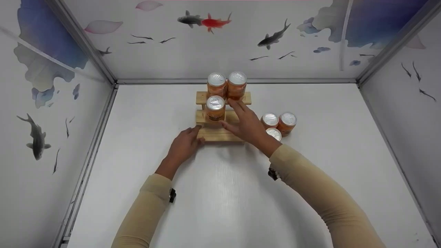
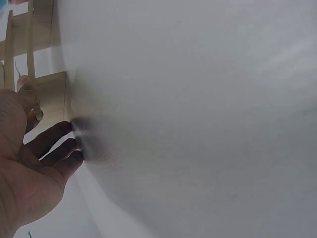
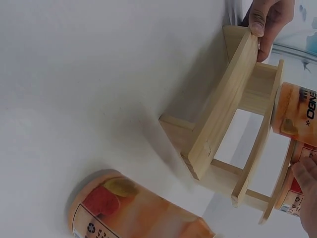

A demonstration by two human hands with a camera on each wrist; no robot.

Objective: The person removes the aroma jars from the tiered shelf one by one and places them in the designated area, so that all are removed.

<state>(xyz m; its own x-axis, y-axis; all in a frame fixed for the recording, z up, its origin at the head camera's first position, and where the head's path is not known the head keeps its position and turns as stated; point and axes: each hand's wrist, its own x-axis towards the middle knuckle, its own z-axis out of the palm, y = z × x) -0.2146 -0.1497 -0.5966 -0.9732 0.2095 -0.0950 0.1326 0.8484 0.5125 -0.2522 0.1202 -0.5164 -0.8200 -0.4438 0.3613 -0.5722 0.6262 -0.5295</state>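
Note:
A stepped wooden rack (image 1: 220, 135) with three tiers stands near the back wall. On its top tier sit two orange cans with silvery lids, a left can (image 1: 217, 90) and a right can (image 1: 237, 90). Another orange can (image 1: 215, 112) is on the middle tier, at the left. My left hand (image 1: 184, 144) grips the left end of the lowest board (image 3: 223, 106) between thumb and finger, its other fingers extended by the tabletop. The right hand (image 1: 249, 125) has its extended fingers against the top right can, the thumb near the middle-tier can's base.
Right of the rack, three more orange cans (image 1: 288, 123) stand close together on the white table (image 1: 220, 193), one partly behind my right wrist. White panels (image 1: 220, 55) printed with fish and petals enclose the table at the back and sides.

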